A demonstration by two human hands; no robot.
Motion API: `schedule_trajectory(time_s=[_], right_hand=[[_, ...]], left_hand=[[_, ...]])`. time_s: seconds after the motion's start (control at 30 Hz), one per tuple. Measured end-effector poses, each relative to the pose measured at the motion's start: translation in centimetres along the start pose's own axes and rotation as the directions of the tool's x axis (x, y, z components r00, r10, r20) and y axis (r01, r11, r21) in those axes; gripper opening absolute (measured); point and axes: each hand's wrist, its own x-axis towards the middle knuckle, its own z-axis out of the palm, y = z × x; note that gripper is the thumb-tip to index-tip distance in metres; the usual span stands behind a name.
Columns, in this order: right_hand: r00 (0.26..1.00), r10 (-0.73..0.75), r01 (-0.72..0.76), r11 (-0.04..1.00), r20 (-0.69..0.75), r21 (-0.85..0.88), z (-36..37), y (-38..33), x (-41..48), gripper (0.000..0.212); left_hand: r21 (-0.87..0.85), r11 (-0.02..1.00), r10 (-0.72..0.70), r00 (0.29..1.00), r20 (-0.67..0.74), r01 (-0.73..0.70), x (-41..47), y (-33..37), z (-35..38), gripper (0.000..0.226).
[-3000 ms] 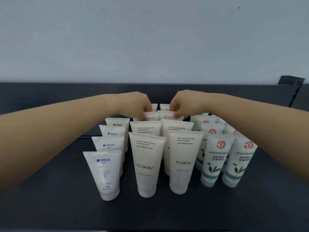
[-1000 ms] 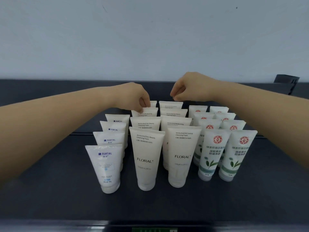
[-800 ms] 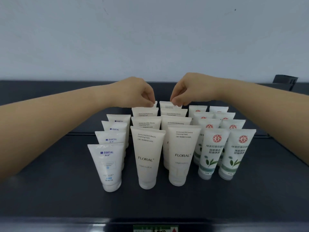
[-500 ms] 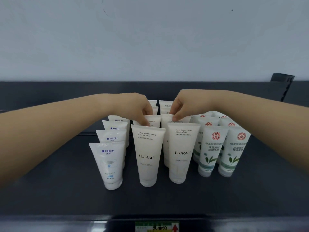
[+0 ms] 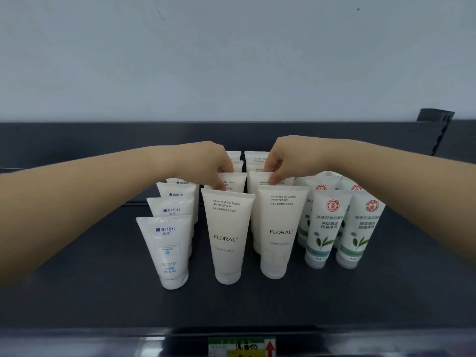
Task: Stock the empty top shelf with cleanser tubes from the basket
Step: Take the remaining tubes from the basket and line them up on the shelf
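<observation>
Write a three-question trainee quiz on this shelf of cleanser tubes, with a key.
1. True or false: both hands touch the green-leaf tubes.
2. Which brand stands at the far left? A) Floral B) Manting C) green-leaf
3. Fill in: the left hand and right hand pinch the top edges of the second-row ____ tubes.

Key: 1 false; they are on the Floral columns. 2 B, the Manting tubes. 3 Floral.

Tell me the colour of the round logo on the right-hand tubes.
Red, on the green-leaf tubes; head view.
</observation>
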Motion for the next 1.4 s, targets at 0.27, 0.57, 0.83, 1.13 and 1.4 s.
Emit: schedule_trajectory(time_s=[0.27, 0.57, 0.83, 1.13, 1.4], right_hand=[[1.0, -0.002, 0.001, 1.0, -0.007, -0.024, 0.0, 0.0, -0.1, 0.02], [1.0, 0.001, -0.001, 1.0, 0.015, -0.002, -0.1, -0.2, -0.2, 0.012], [1.0, 0.018, -0.018, 1.0, 0.021, 0.008, 0.0, -0.1, -0.2, 0.022], [0.999, 0.032, -0.032, 0.999, 0.028, 0.003, 0.0, -0.2, -0.4, 0.013], [0.998, 0.029, -0.026, 0.998, -0.048, 0.05, -1.3, -0.3, -1.3, 0.02]], left_hand=[[0.011, 0.999, -0.032, 0.999, -0.016, 0.033, -0.1, 0.0, 0.2, 0.018], [0.007, 0.999, -0.04, 0.999, -0.02, 0.04, -0.4, 0.3, 0.1, 0.014], [0.02, 0.999, -0.035, 0.999, -0.001, 0.035, -0.5, 0.2, 0.1, 0.02], [0.034, 0.999, -0.041, 0.999, -0.005, 0.041, -0.7, 0.3, 0.1, 0.016], [-0.069, 0.995, -0.072, 0.997, -0.038, 0.069, -1.8, 0.3, -1.4, 0.021]])
